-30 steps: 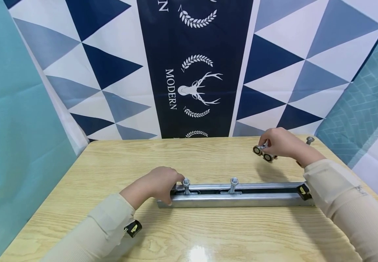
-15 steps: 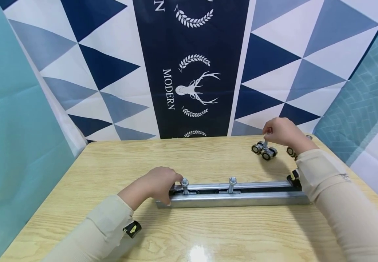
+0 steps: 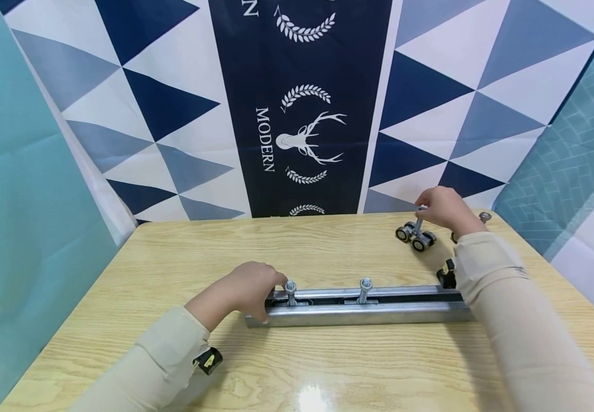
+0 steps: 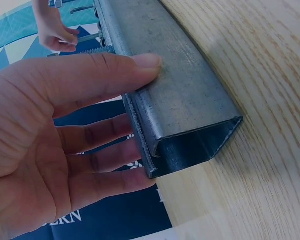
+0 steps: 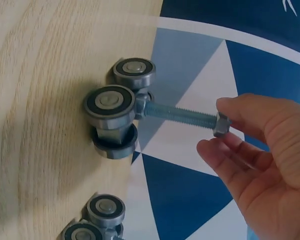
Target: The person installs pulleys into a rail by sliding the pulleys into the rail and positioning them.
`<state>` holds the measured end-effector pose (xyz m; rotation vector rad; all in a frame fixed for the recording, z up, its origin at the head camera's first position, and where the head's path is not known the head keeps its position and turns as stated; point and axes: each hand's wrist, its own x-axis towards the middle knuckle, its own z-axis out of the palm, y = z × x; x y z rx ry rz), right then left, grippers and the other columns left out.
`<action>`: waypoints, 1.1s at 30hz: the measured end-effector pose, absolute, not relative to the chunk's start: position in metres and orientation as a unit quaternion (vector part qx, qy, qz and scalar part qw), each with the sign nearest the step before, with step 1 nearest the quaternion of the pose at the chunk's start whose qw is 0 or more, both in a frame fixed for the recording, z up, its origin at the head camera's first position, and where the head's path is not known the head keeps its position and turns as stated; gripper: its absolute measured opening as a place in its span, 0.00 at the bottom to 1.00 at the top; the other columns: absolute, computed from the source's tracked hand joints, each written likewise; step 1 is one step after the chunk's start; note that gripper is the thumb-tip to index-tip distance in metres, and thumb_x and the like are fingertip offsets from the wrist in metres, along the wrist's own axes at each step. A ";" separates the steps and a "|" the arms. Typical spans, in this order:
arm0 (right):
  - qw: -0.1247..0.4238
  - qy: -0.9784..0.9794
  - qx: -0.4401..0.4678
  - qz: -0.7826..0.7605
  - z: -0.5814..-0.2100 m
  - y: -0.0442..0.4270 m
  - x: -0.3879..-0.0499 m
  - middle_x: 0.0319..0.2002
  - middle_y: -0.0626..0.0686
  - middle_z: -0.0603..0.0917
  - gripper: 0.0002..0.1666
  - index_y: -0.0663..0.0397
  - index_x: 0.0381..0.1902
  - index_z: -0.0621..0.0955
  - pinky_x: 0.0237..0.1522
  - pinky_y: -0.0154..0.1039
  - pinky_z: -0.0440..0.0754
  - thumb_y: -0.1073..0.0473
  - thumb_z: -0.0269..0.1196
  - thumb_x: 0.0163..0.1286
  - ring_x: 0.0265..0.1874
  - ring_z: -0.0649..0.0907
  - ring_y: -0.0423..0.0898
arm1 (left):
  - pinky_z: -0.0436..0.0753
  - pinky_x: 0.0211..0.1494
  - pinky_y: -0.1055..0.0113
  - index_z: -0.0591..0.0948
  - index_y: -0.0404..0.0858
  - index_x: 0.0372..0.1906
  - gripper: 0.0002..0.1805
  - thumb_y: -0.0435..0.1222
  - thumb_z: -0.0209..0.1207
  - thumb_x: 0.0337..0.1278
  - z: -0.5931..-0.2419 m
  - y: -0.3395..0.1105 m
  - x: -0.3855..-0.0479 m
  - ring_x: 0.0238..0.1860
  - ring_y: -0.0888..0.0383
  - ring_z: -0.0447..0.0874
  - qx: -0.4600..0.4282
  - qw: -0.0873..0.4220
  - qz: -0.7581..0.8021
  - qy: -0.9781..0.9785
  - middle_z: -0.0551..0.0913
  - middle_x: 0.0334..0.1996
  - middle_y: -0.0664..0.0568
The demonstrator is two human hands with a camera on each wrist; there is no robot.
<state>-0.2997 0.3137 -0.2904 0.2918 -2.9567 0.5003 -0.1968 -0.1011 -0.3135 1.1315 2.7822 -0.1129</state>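
Note:
A metal C-channel rail (image 3: pixel 379 315) lies across the table, its slot facing up. Two bolts with nuts rise from the slot: one bolt (image 3: pixel 290 293) beside my left hand (image 3: pixel 245 289), another bolt (image 3: pixel 365 292) nearer the middle. My left hand grips the rail's left end; in the left wrist view the thumb (image 4: pixel 145 70) presses one side, the fingers lie on the slotted side. At the back right, my right hand (image 3: pixel 443 209) pinches the nut (image 5: pixel 221 125) atop the bolt of a roller trolley (image 3: pixel 417 236). That trolley stands upright, its wheels (image 5: pixel 110 102) at the tabletop.
A second roller trolley (image 5: pixel 97 217) stands just right of the first, partly hidden by my right forearm in the head view. The wooden table (image 3: pixel 199 246) ends at a patterned cloth (image 3: pixel 307 189) behind. A teal cloth (image 3: pixel 29 200) hangs at the left.
My right hand has brought the roller trolley from a tilt to upright, and its forearm has swung left. The left hand stays on the rail.

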 end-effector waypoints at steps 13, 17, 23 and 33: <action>0.050 -0.981 0.117 0.146 -0.288 0.312 -0.302 0.27 0.57 0.83 0.06 0.67 0.32 0.84 0.32 0.51 0.76 0.68 0.61 0.62 0.25 0.76 0.50 | 0.80 0.43 0.61 0.81 0.41 0.55 0.37 0.41 0.80 0.30 -0.310 -0.102 -0.199 0.33 0.60 0.78 0.378 0.075 -0.042 0.922 0.83 0.33 0.56; 0.029 -0.982 0.134 0.129 -0.283 0.314 -0.301 0.24 0.53 0.81 0.04 0.64 0.28 0.83 0.30 0.48 0.74 0.70 0.61 0.59 0.24 0.74 0.50 | 0.80 0.43 0.61 0.81 0.41 0.56 0.38 0.42 0.80 0.30 -0.310 -0.102 -0.199 0.33 0.60 0.79 0.378 0.075 -0.045 0.921 0.83 0.33 0.56; 0.000 -0.983 0.145 0.109 -0.277 0.316 -0.295 0.22 0.50 0.80 0.04 0.61 0.25 0.83 0.30 0.48 0.75 0.72 0.64 0.56 0.24 0.75 0.49 | 0.81 0.43 0.61 0.81 0.41 0.56 0.38 0.42 0.80 0.30 -0.310 -0.101 -0.199 0.33 0.60 0.79 0.379 0.075 -0.047 0.921 0.84 0.35 0.56; -0.028 -0.981 0.172 0.090 -0.275 0.319 -0.280 0.24 0.49 0.83 0.04 0.62 0.27 0.85 0.30 0.48 0.80 0.72 0.66 0.52 0.24 0.79 0.46 | 0.80 0.42 0.61 0.81 0.41 0.56 0.37 0.41 0.79 0.30 -0.312 -0.100 -0.198 0.31 0.60 0.77 0.380 0.075 -0.046 0.921 0.83 0.33 0.56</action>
